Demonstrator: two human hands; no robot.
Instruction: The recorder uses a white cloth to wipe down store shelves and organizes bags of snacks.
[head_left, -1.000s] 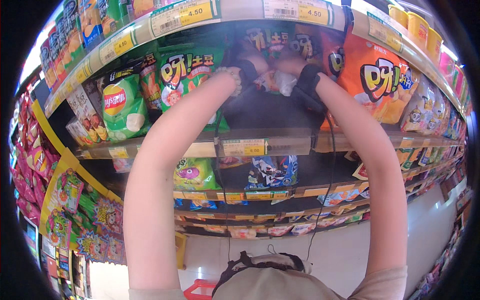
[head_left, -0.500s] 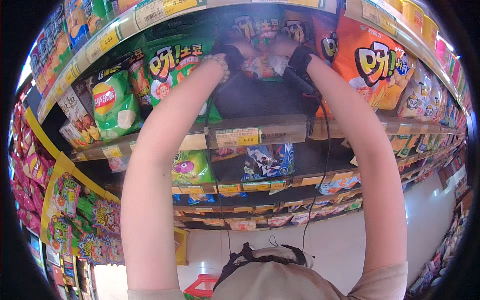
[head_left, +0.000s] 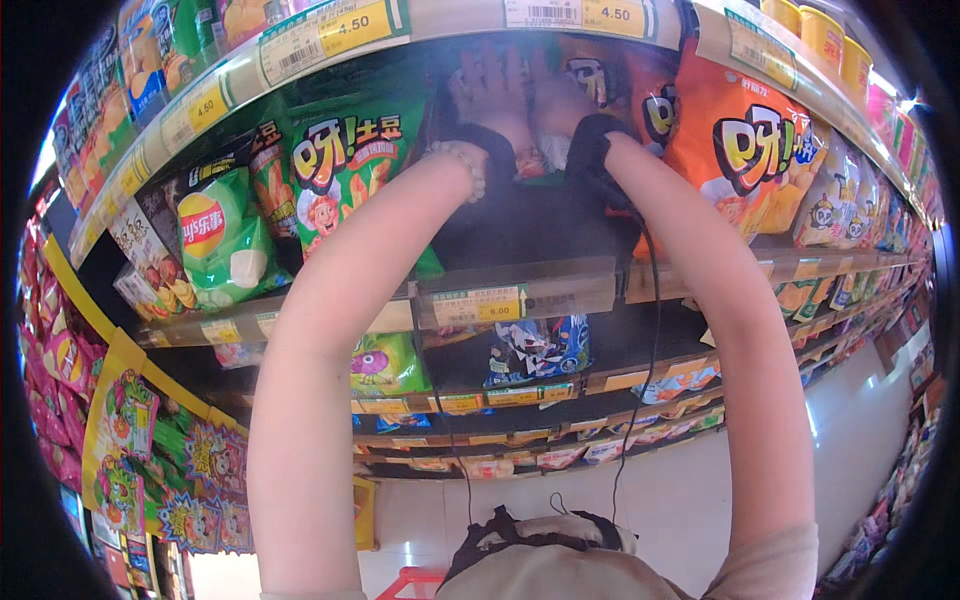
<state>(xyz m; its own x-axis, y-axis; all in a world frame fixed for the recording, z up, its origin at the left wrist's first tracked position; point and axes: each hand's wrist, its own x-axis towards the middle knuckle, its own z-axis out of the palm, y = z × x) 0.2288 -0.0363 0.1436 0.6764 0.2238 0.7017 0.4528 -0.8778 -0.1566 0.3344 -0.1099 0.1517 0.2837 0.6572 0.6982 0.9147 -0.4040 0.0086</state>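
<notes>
Deep in the shelf bay, both my hands reach in at the back. My left hand [head_left: 496, 95] lies with its fingers stretched out and apart against the front of a snack bag [head_left: 530, 168], mostly hidden behind my hands. Close beside it, my right hand [head_left: 563, 100] rests against the same bag; its fingers look extended, though dim and hazy. Each wrist wears a black band [head_left: 592, 150], and a beaded bracelet [head_left: 470, 165] circles the left one. Behind my right hand stands a darker snack bag [head_left: 588, 75].
A green chip bag [head_left: 345, 165] stands left of my hands, a big orange bag [head_left: 740, 140] to the right. The upper shelf edge [head_left: 450, 35] runs just above my hands, with a price-tag rail [head_left: 560, 290] below. Black cords [head_left: 652, 300] hang near my arms.
My hands have moved closer together, and the left one has spread its fingers flat on the bag. The view has shifted slightly, with the shelves appearing lower.
</notes>
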